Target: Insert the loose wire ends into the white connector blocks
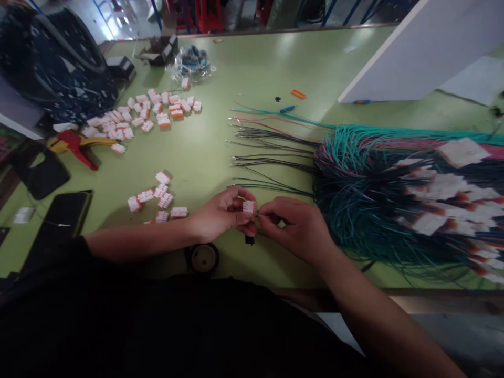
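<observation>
Between the thumb and fingers of my left hand (pixel 225 212) is a small white and orange connector housing (pixel 249 207). My right hand (pixel 293 223) pinches a thin dark wire (pixel 258 212) at the housing's right side; how far the wire's end reaches in is hidden. Just below the fingers a small black piece (pixel 249 240) shows, its kind unclear. A roll of black tape (pixel 202 258) lies below my left wrist. Several loose wire ends (pixel 271 157) fan out on the table beyond my hands. A few more connector housings (pixel 161 194) lie left of my left hand.
A large wire bundle (pixel 346 194) with connectors covers the table's right. A pile of connector housings (pixel 118 121), red-yellow pliers (pixel 74 144) and a dark phone-like slab (pixel 59 226) lie left. A bag (pixel 59 63) stands back left; a white panel (pixel 417 58) stands back right.
</observation>
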A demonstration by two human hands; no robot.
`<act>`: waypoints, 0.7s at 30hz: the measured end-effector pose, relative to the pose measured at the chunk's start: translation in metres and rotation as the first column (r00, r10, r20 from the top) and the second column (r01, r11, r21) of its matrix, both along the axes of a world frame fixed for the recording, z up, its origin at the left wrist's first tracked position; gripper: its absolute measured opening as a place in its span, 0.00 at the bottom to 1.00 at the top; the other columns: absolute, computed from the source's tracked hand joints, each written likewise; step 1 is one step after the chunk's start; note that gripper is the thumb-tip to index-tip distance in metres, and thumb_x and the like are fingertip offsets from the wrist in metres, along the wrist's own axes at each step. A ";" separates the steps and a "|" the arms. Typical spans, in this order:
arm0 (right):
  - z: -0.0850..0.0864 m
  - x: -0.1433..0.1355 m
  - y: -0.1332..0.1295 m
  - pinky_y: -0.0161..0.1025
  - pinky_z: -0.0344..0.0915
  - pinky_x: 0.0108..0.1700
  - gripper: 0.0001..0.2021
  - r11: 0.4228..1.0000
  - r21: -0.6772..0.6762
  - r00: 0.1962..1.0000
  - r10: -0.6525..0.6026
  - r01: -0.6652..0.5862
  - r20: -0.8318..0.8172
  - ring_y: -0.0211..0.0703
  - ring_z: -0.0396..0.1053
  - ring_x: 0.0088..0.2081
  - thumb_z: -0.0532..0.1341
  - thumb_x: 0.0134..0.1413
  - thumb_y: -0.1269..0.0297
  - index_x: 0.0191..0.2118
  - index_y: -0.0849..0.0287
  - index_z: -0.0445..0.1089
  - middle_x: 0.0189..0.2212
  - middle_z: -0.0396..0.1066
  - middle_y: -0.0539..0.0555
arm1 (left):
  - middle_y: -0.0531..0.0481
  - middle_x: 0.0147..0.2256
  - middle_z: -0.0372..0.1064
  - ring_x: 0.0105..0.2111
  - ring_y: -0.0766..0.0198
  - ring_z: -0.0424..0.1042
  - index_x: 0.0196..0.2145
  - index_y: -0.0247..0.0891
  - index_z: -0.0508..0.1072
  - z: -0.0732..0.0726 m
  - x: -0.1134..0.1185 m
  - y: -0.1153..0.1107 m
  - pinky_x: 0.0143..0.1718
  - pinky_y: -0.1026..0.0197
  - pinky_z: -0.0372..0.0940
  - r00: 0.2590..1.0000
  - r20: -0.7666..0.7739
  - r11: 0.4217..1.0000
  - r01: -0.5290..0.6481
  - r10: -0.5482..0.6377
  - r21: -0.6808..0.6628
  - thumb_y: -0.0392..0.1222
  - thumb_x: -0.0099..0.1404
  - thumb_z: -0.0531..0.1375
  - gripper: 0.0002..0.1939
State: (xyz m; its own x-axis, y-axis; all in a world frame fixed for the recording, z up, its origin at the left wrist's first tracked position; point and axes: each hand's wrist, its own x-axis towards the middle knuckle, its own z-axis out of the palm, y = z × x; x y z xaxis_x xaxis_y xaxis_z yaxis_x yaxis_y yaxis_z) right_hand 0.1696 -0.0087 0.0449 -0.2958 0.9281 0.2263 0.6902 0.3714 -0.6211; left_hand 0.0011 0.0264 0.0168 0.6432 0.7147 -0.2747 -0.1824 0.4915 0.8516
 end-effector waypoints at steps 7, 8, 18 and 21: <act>-0.008 -0.004 -0.001 0.32 0.52 0.26 0.11 1.000 -0.008 1.000 0.014 -0.014 0.011 0.32 0.59 0.22 0.55 0.50 0.68 0.22 0.59 0.70 0.18 0.65 0.48 | 0.56 0.25 0.68 0.23 0.70 0.71 0.33 0.36 0.61 0.000 -0.002 0.002 0.28 0.64 0.67 0.998 -0.048 0.998 0.035 -0.033 0.058 0.37 0.52 0.66 0.16; -0.007 -0.001 0.001 0.32 0.52 0.26 0.11 0.998 -0.059 0.999 0.035 -0.035 -0.002 0.33 0.60 0.22 0.55 0.51 0.66 0.22 0.59 0.71 0.18 0.66 0.48 | 0.56 0.25 0.68 0.23 0.70 0.71 0.32 0.36 0.61 0.003 -0.003 0.003 0.28 0.65 0.67 0.996 -0.075 0.996 0.058 -0.053 0.070 0.37 0.53 0.65 0.15; 0.013 0.050 0.036 0.34 0.51 0.25 0.08 0.990 -0.033 0.932 -0.119 0.139 0.342 0.38 0.63 0.24 0.57 0.47 0.67 0.22 0.56 0.71 0.21 0.71 0.51 | 0.55 0.25 0.65 0.25 0.71 0.66 0.30 0.36 0.65 0.034 -0.019 0.007 0.27 0.66 0.62 0.836 -0.417 0.833 0.487 -0.357 0.264 0.30 0.54 0.58 0.06; 0.003 0.039 0.033 0.35 0.47 0.24 0.09 0.983 -0.131 0.856 -0.042 0.127 0.516 0.38 0.61 0.21 0.57 0.45 0.70 0.20 0.57 0.70 0.20 0.70 0.51 | 0.55 0.26 0.66 0.26 0.70 0.64 0.30 0.36 0.68 0.036 -0.019 0.006 0.27 0.68 0.60 0.734 -0.536 0.726 0.623 -0.416 0.290 0.25 0.51 0.58 0.09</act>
